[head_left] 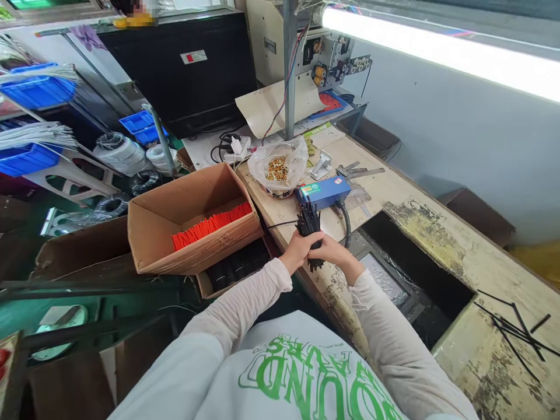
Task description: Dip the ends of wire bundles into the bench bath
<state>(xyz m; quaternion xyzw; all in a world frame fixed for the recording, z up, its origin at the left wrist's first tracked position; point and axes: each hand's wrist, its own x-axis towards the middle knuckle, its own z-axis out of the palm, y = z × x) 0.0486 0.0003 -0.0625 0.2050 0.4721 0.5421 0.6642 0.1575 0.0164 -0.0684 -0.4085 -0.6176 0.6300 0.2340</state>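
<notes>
A bundle of short black tubes or wires [310, 219] stands roughly upright between my two hands, over the near edge of the workbench. My left hand [299, 247] is closed around its left side. From the right, my right hand [331, 249] wraps the same bundle, its fingers meeting the left hand's. The bundle's ends poke out above and below my grip. Just behind it lies a blue box-shaped device [326, 192] with a dark ribbed hose [346, 221]. Beyond that sits a clear plastic bag [261, 161] holding many small gold-coloured metal pieces [277, 168].
Left of my hands, a cardboard box [151, 233] holds red strips [212, 224], above another box with black bundles [236, 267]. Loose black pieces [520, 332] lie on the bench at right, past a dark recess [415, 262]. Calipers [361, 172] lie farther back. A metal post [289, 70] rises behind.
</notes>
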